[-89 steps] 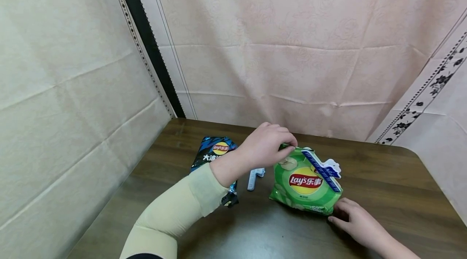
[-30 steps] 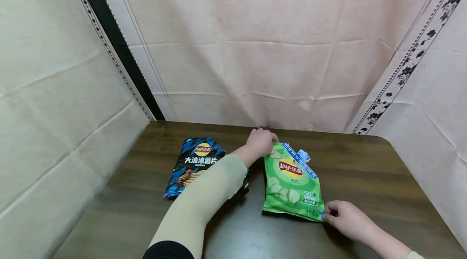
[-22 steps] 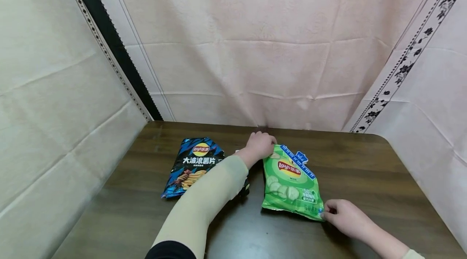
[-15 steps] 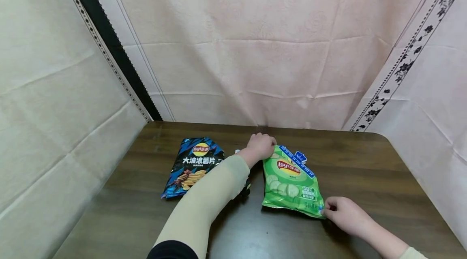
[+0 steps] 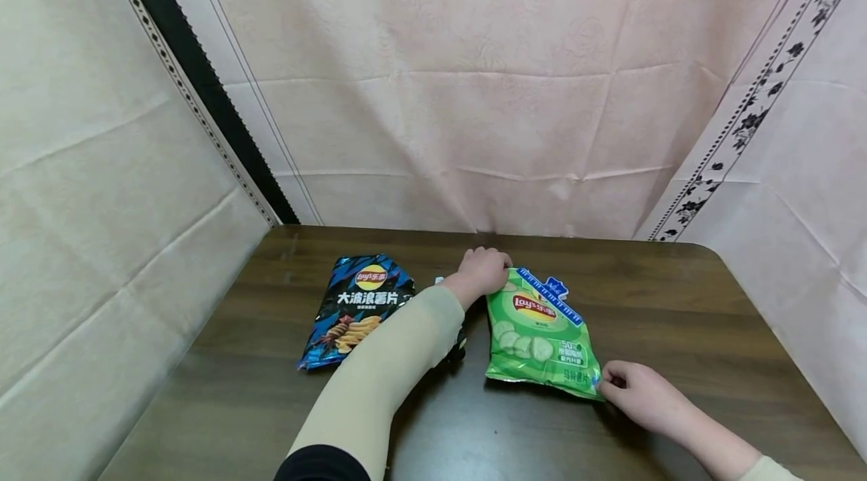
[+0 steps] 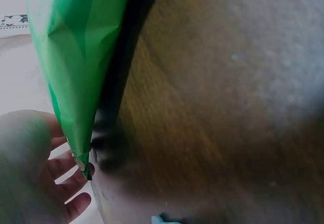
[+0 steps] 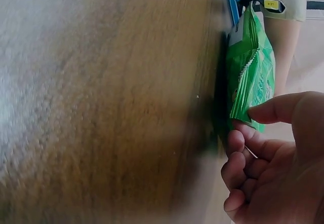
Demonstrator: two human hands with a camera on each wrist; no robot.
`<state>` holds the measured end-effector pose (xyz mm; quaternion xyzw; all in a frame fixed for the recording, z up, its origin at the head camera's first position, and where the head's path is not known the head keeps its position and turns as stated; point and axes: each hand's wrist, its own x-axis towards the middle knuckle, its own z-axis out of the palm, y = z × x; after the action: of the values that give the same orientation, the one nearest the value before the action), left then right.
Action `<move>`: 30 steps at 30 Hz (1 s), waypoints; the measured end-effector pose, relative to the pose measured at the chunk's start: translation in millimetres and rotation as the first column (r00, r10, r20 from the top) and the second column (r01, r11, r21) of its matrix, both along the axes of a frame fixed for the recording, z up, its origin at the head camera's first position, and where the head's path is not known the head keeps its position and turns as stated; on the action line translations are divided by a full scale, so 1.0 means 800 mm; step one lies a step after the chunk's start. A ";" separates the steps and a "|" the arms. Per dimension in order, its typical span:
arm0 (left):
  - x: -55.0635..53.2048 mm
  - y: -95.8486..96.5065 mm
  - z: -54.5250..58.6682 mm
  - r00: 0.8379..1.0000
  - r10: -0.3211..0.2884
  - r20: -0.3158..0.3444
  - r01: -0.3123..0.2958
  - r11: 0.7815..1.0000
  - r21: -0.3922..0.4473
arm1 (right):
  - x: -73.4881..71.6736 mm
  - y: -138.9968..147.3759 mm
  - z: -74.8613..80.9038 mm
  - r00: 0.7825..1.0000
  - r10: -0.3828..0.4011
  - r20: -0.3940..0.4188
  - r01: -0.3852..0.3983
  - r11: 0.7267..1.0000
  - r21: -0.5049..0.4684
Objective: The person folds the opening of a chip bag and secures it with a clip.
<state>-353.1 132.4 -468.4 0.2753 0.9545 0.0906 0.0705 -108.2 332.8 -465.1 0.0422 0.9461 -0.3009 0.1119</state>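
A green Lay's chip bag lies front up on the table, with a blue bag clip slanting across its upper right corner. My left hand holds the bag's upper left corner; in the left wrist view its fingers are at the green corner. At the lower right corner, my right hand pinches the bag edge between thumb and finger, plain in the right wrist view on the crimped green end. Left of it lies a black and blue Lay's bag, partly covered by my left forearm.
A small pale piece peeks out behind my left wrist, mostly hidden. The brown wooden table ends at a back edge against a pale cloth curtain. Cloth also hangs at the left and right sides.
Three seconds ago the green bag was bulged and tipped up; now it lies flatter and lengthened. My right hand has gone from beside its lower corner to pinching it. Lately little moved.
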 end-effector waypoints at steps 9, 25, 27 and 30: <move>0.002 -0.022 0.004 1.000 0.020 -0.007 -0.020 0.999 0.033 | -0.006 -0.006 0.003 0.999 0.026 -0.031 -0.026 1.000 0.000; 0.034 -0.059 0.032 0.989 0.007 -0.145 0.015 0.988 0.155 | -0.016 -0.006 0.027 0.984 -0.091 -0.155 0.089 0.996 -0.017; 0.049 -0.067 0.043 0.987 -0.010 -0.159 0.039 0.984 0.176 | -0.016 -0.009 0.030 0.980 -0.096 -0.176 0.093 0.995 -0.026; 0.072 -0.091 0.060 0.983 -0.026 -0.180 0.064 0.976 0.208 | -0.019 -0.019 0.032 0.973 -0.083 -0.217 0.076 0.996 -0.041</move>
<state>-295.2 59.5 -420.6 0.3100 0.9352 0.1659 -0.0423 -123.2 317.6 -439.1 0.0449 0.9453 -0.3230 -0.0043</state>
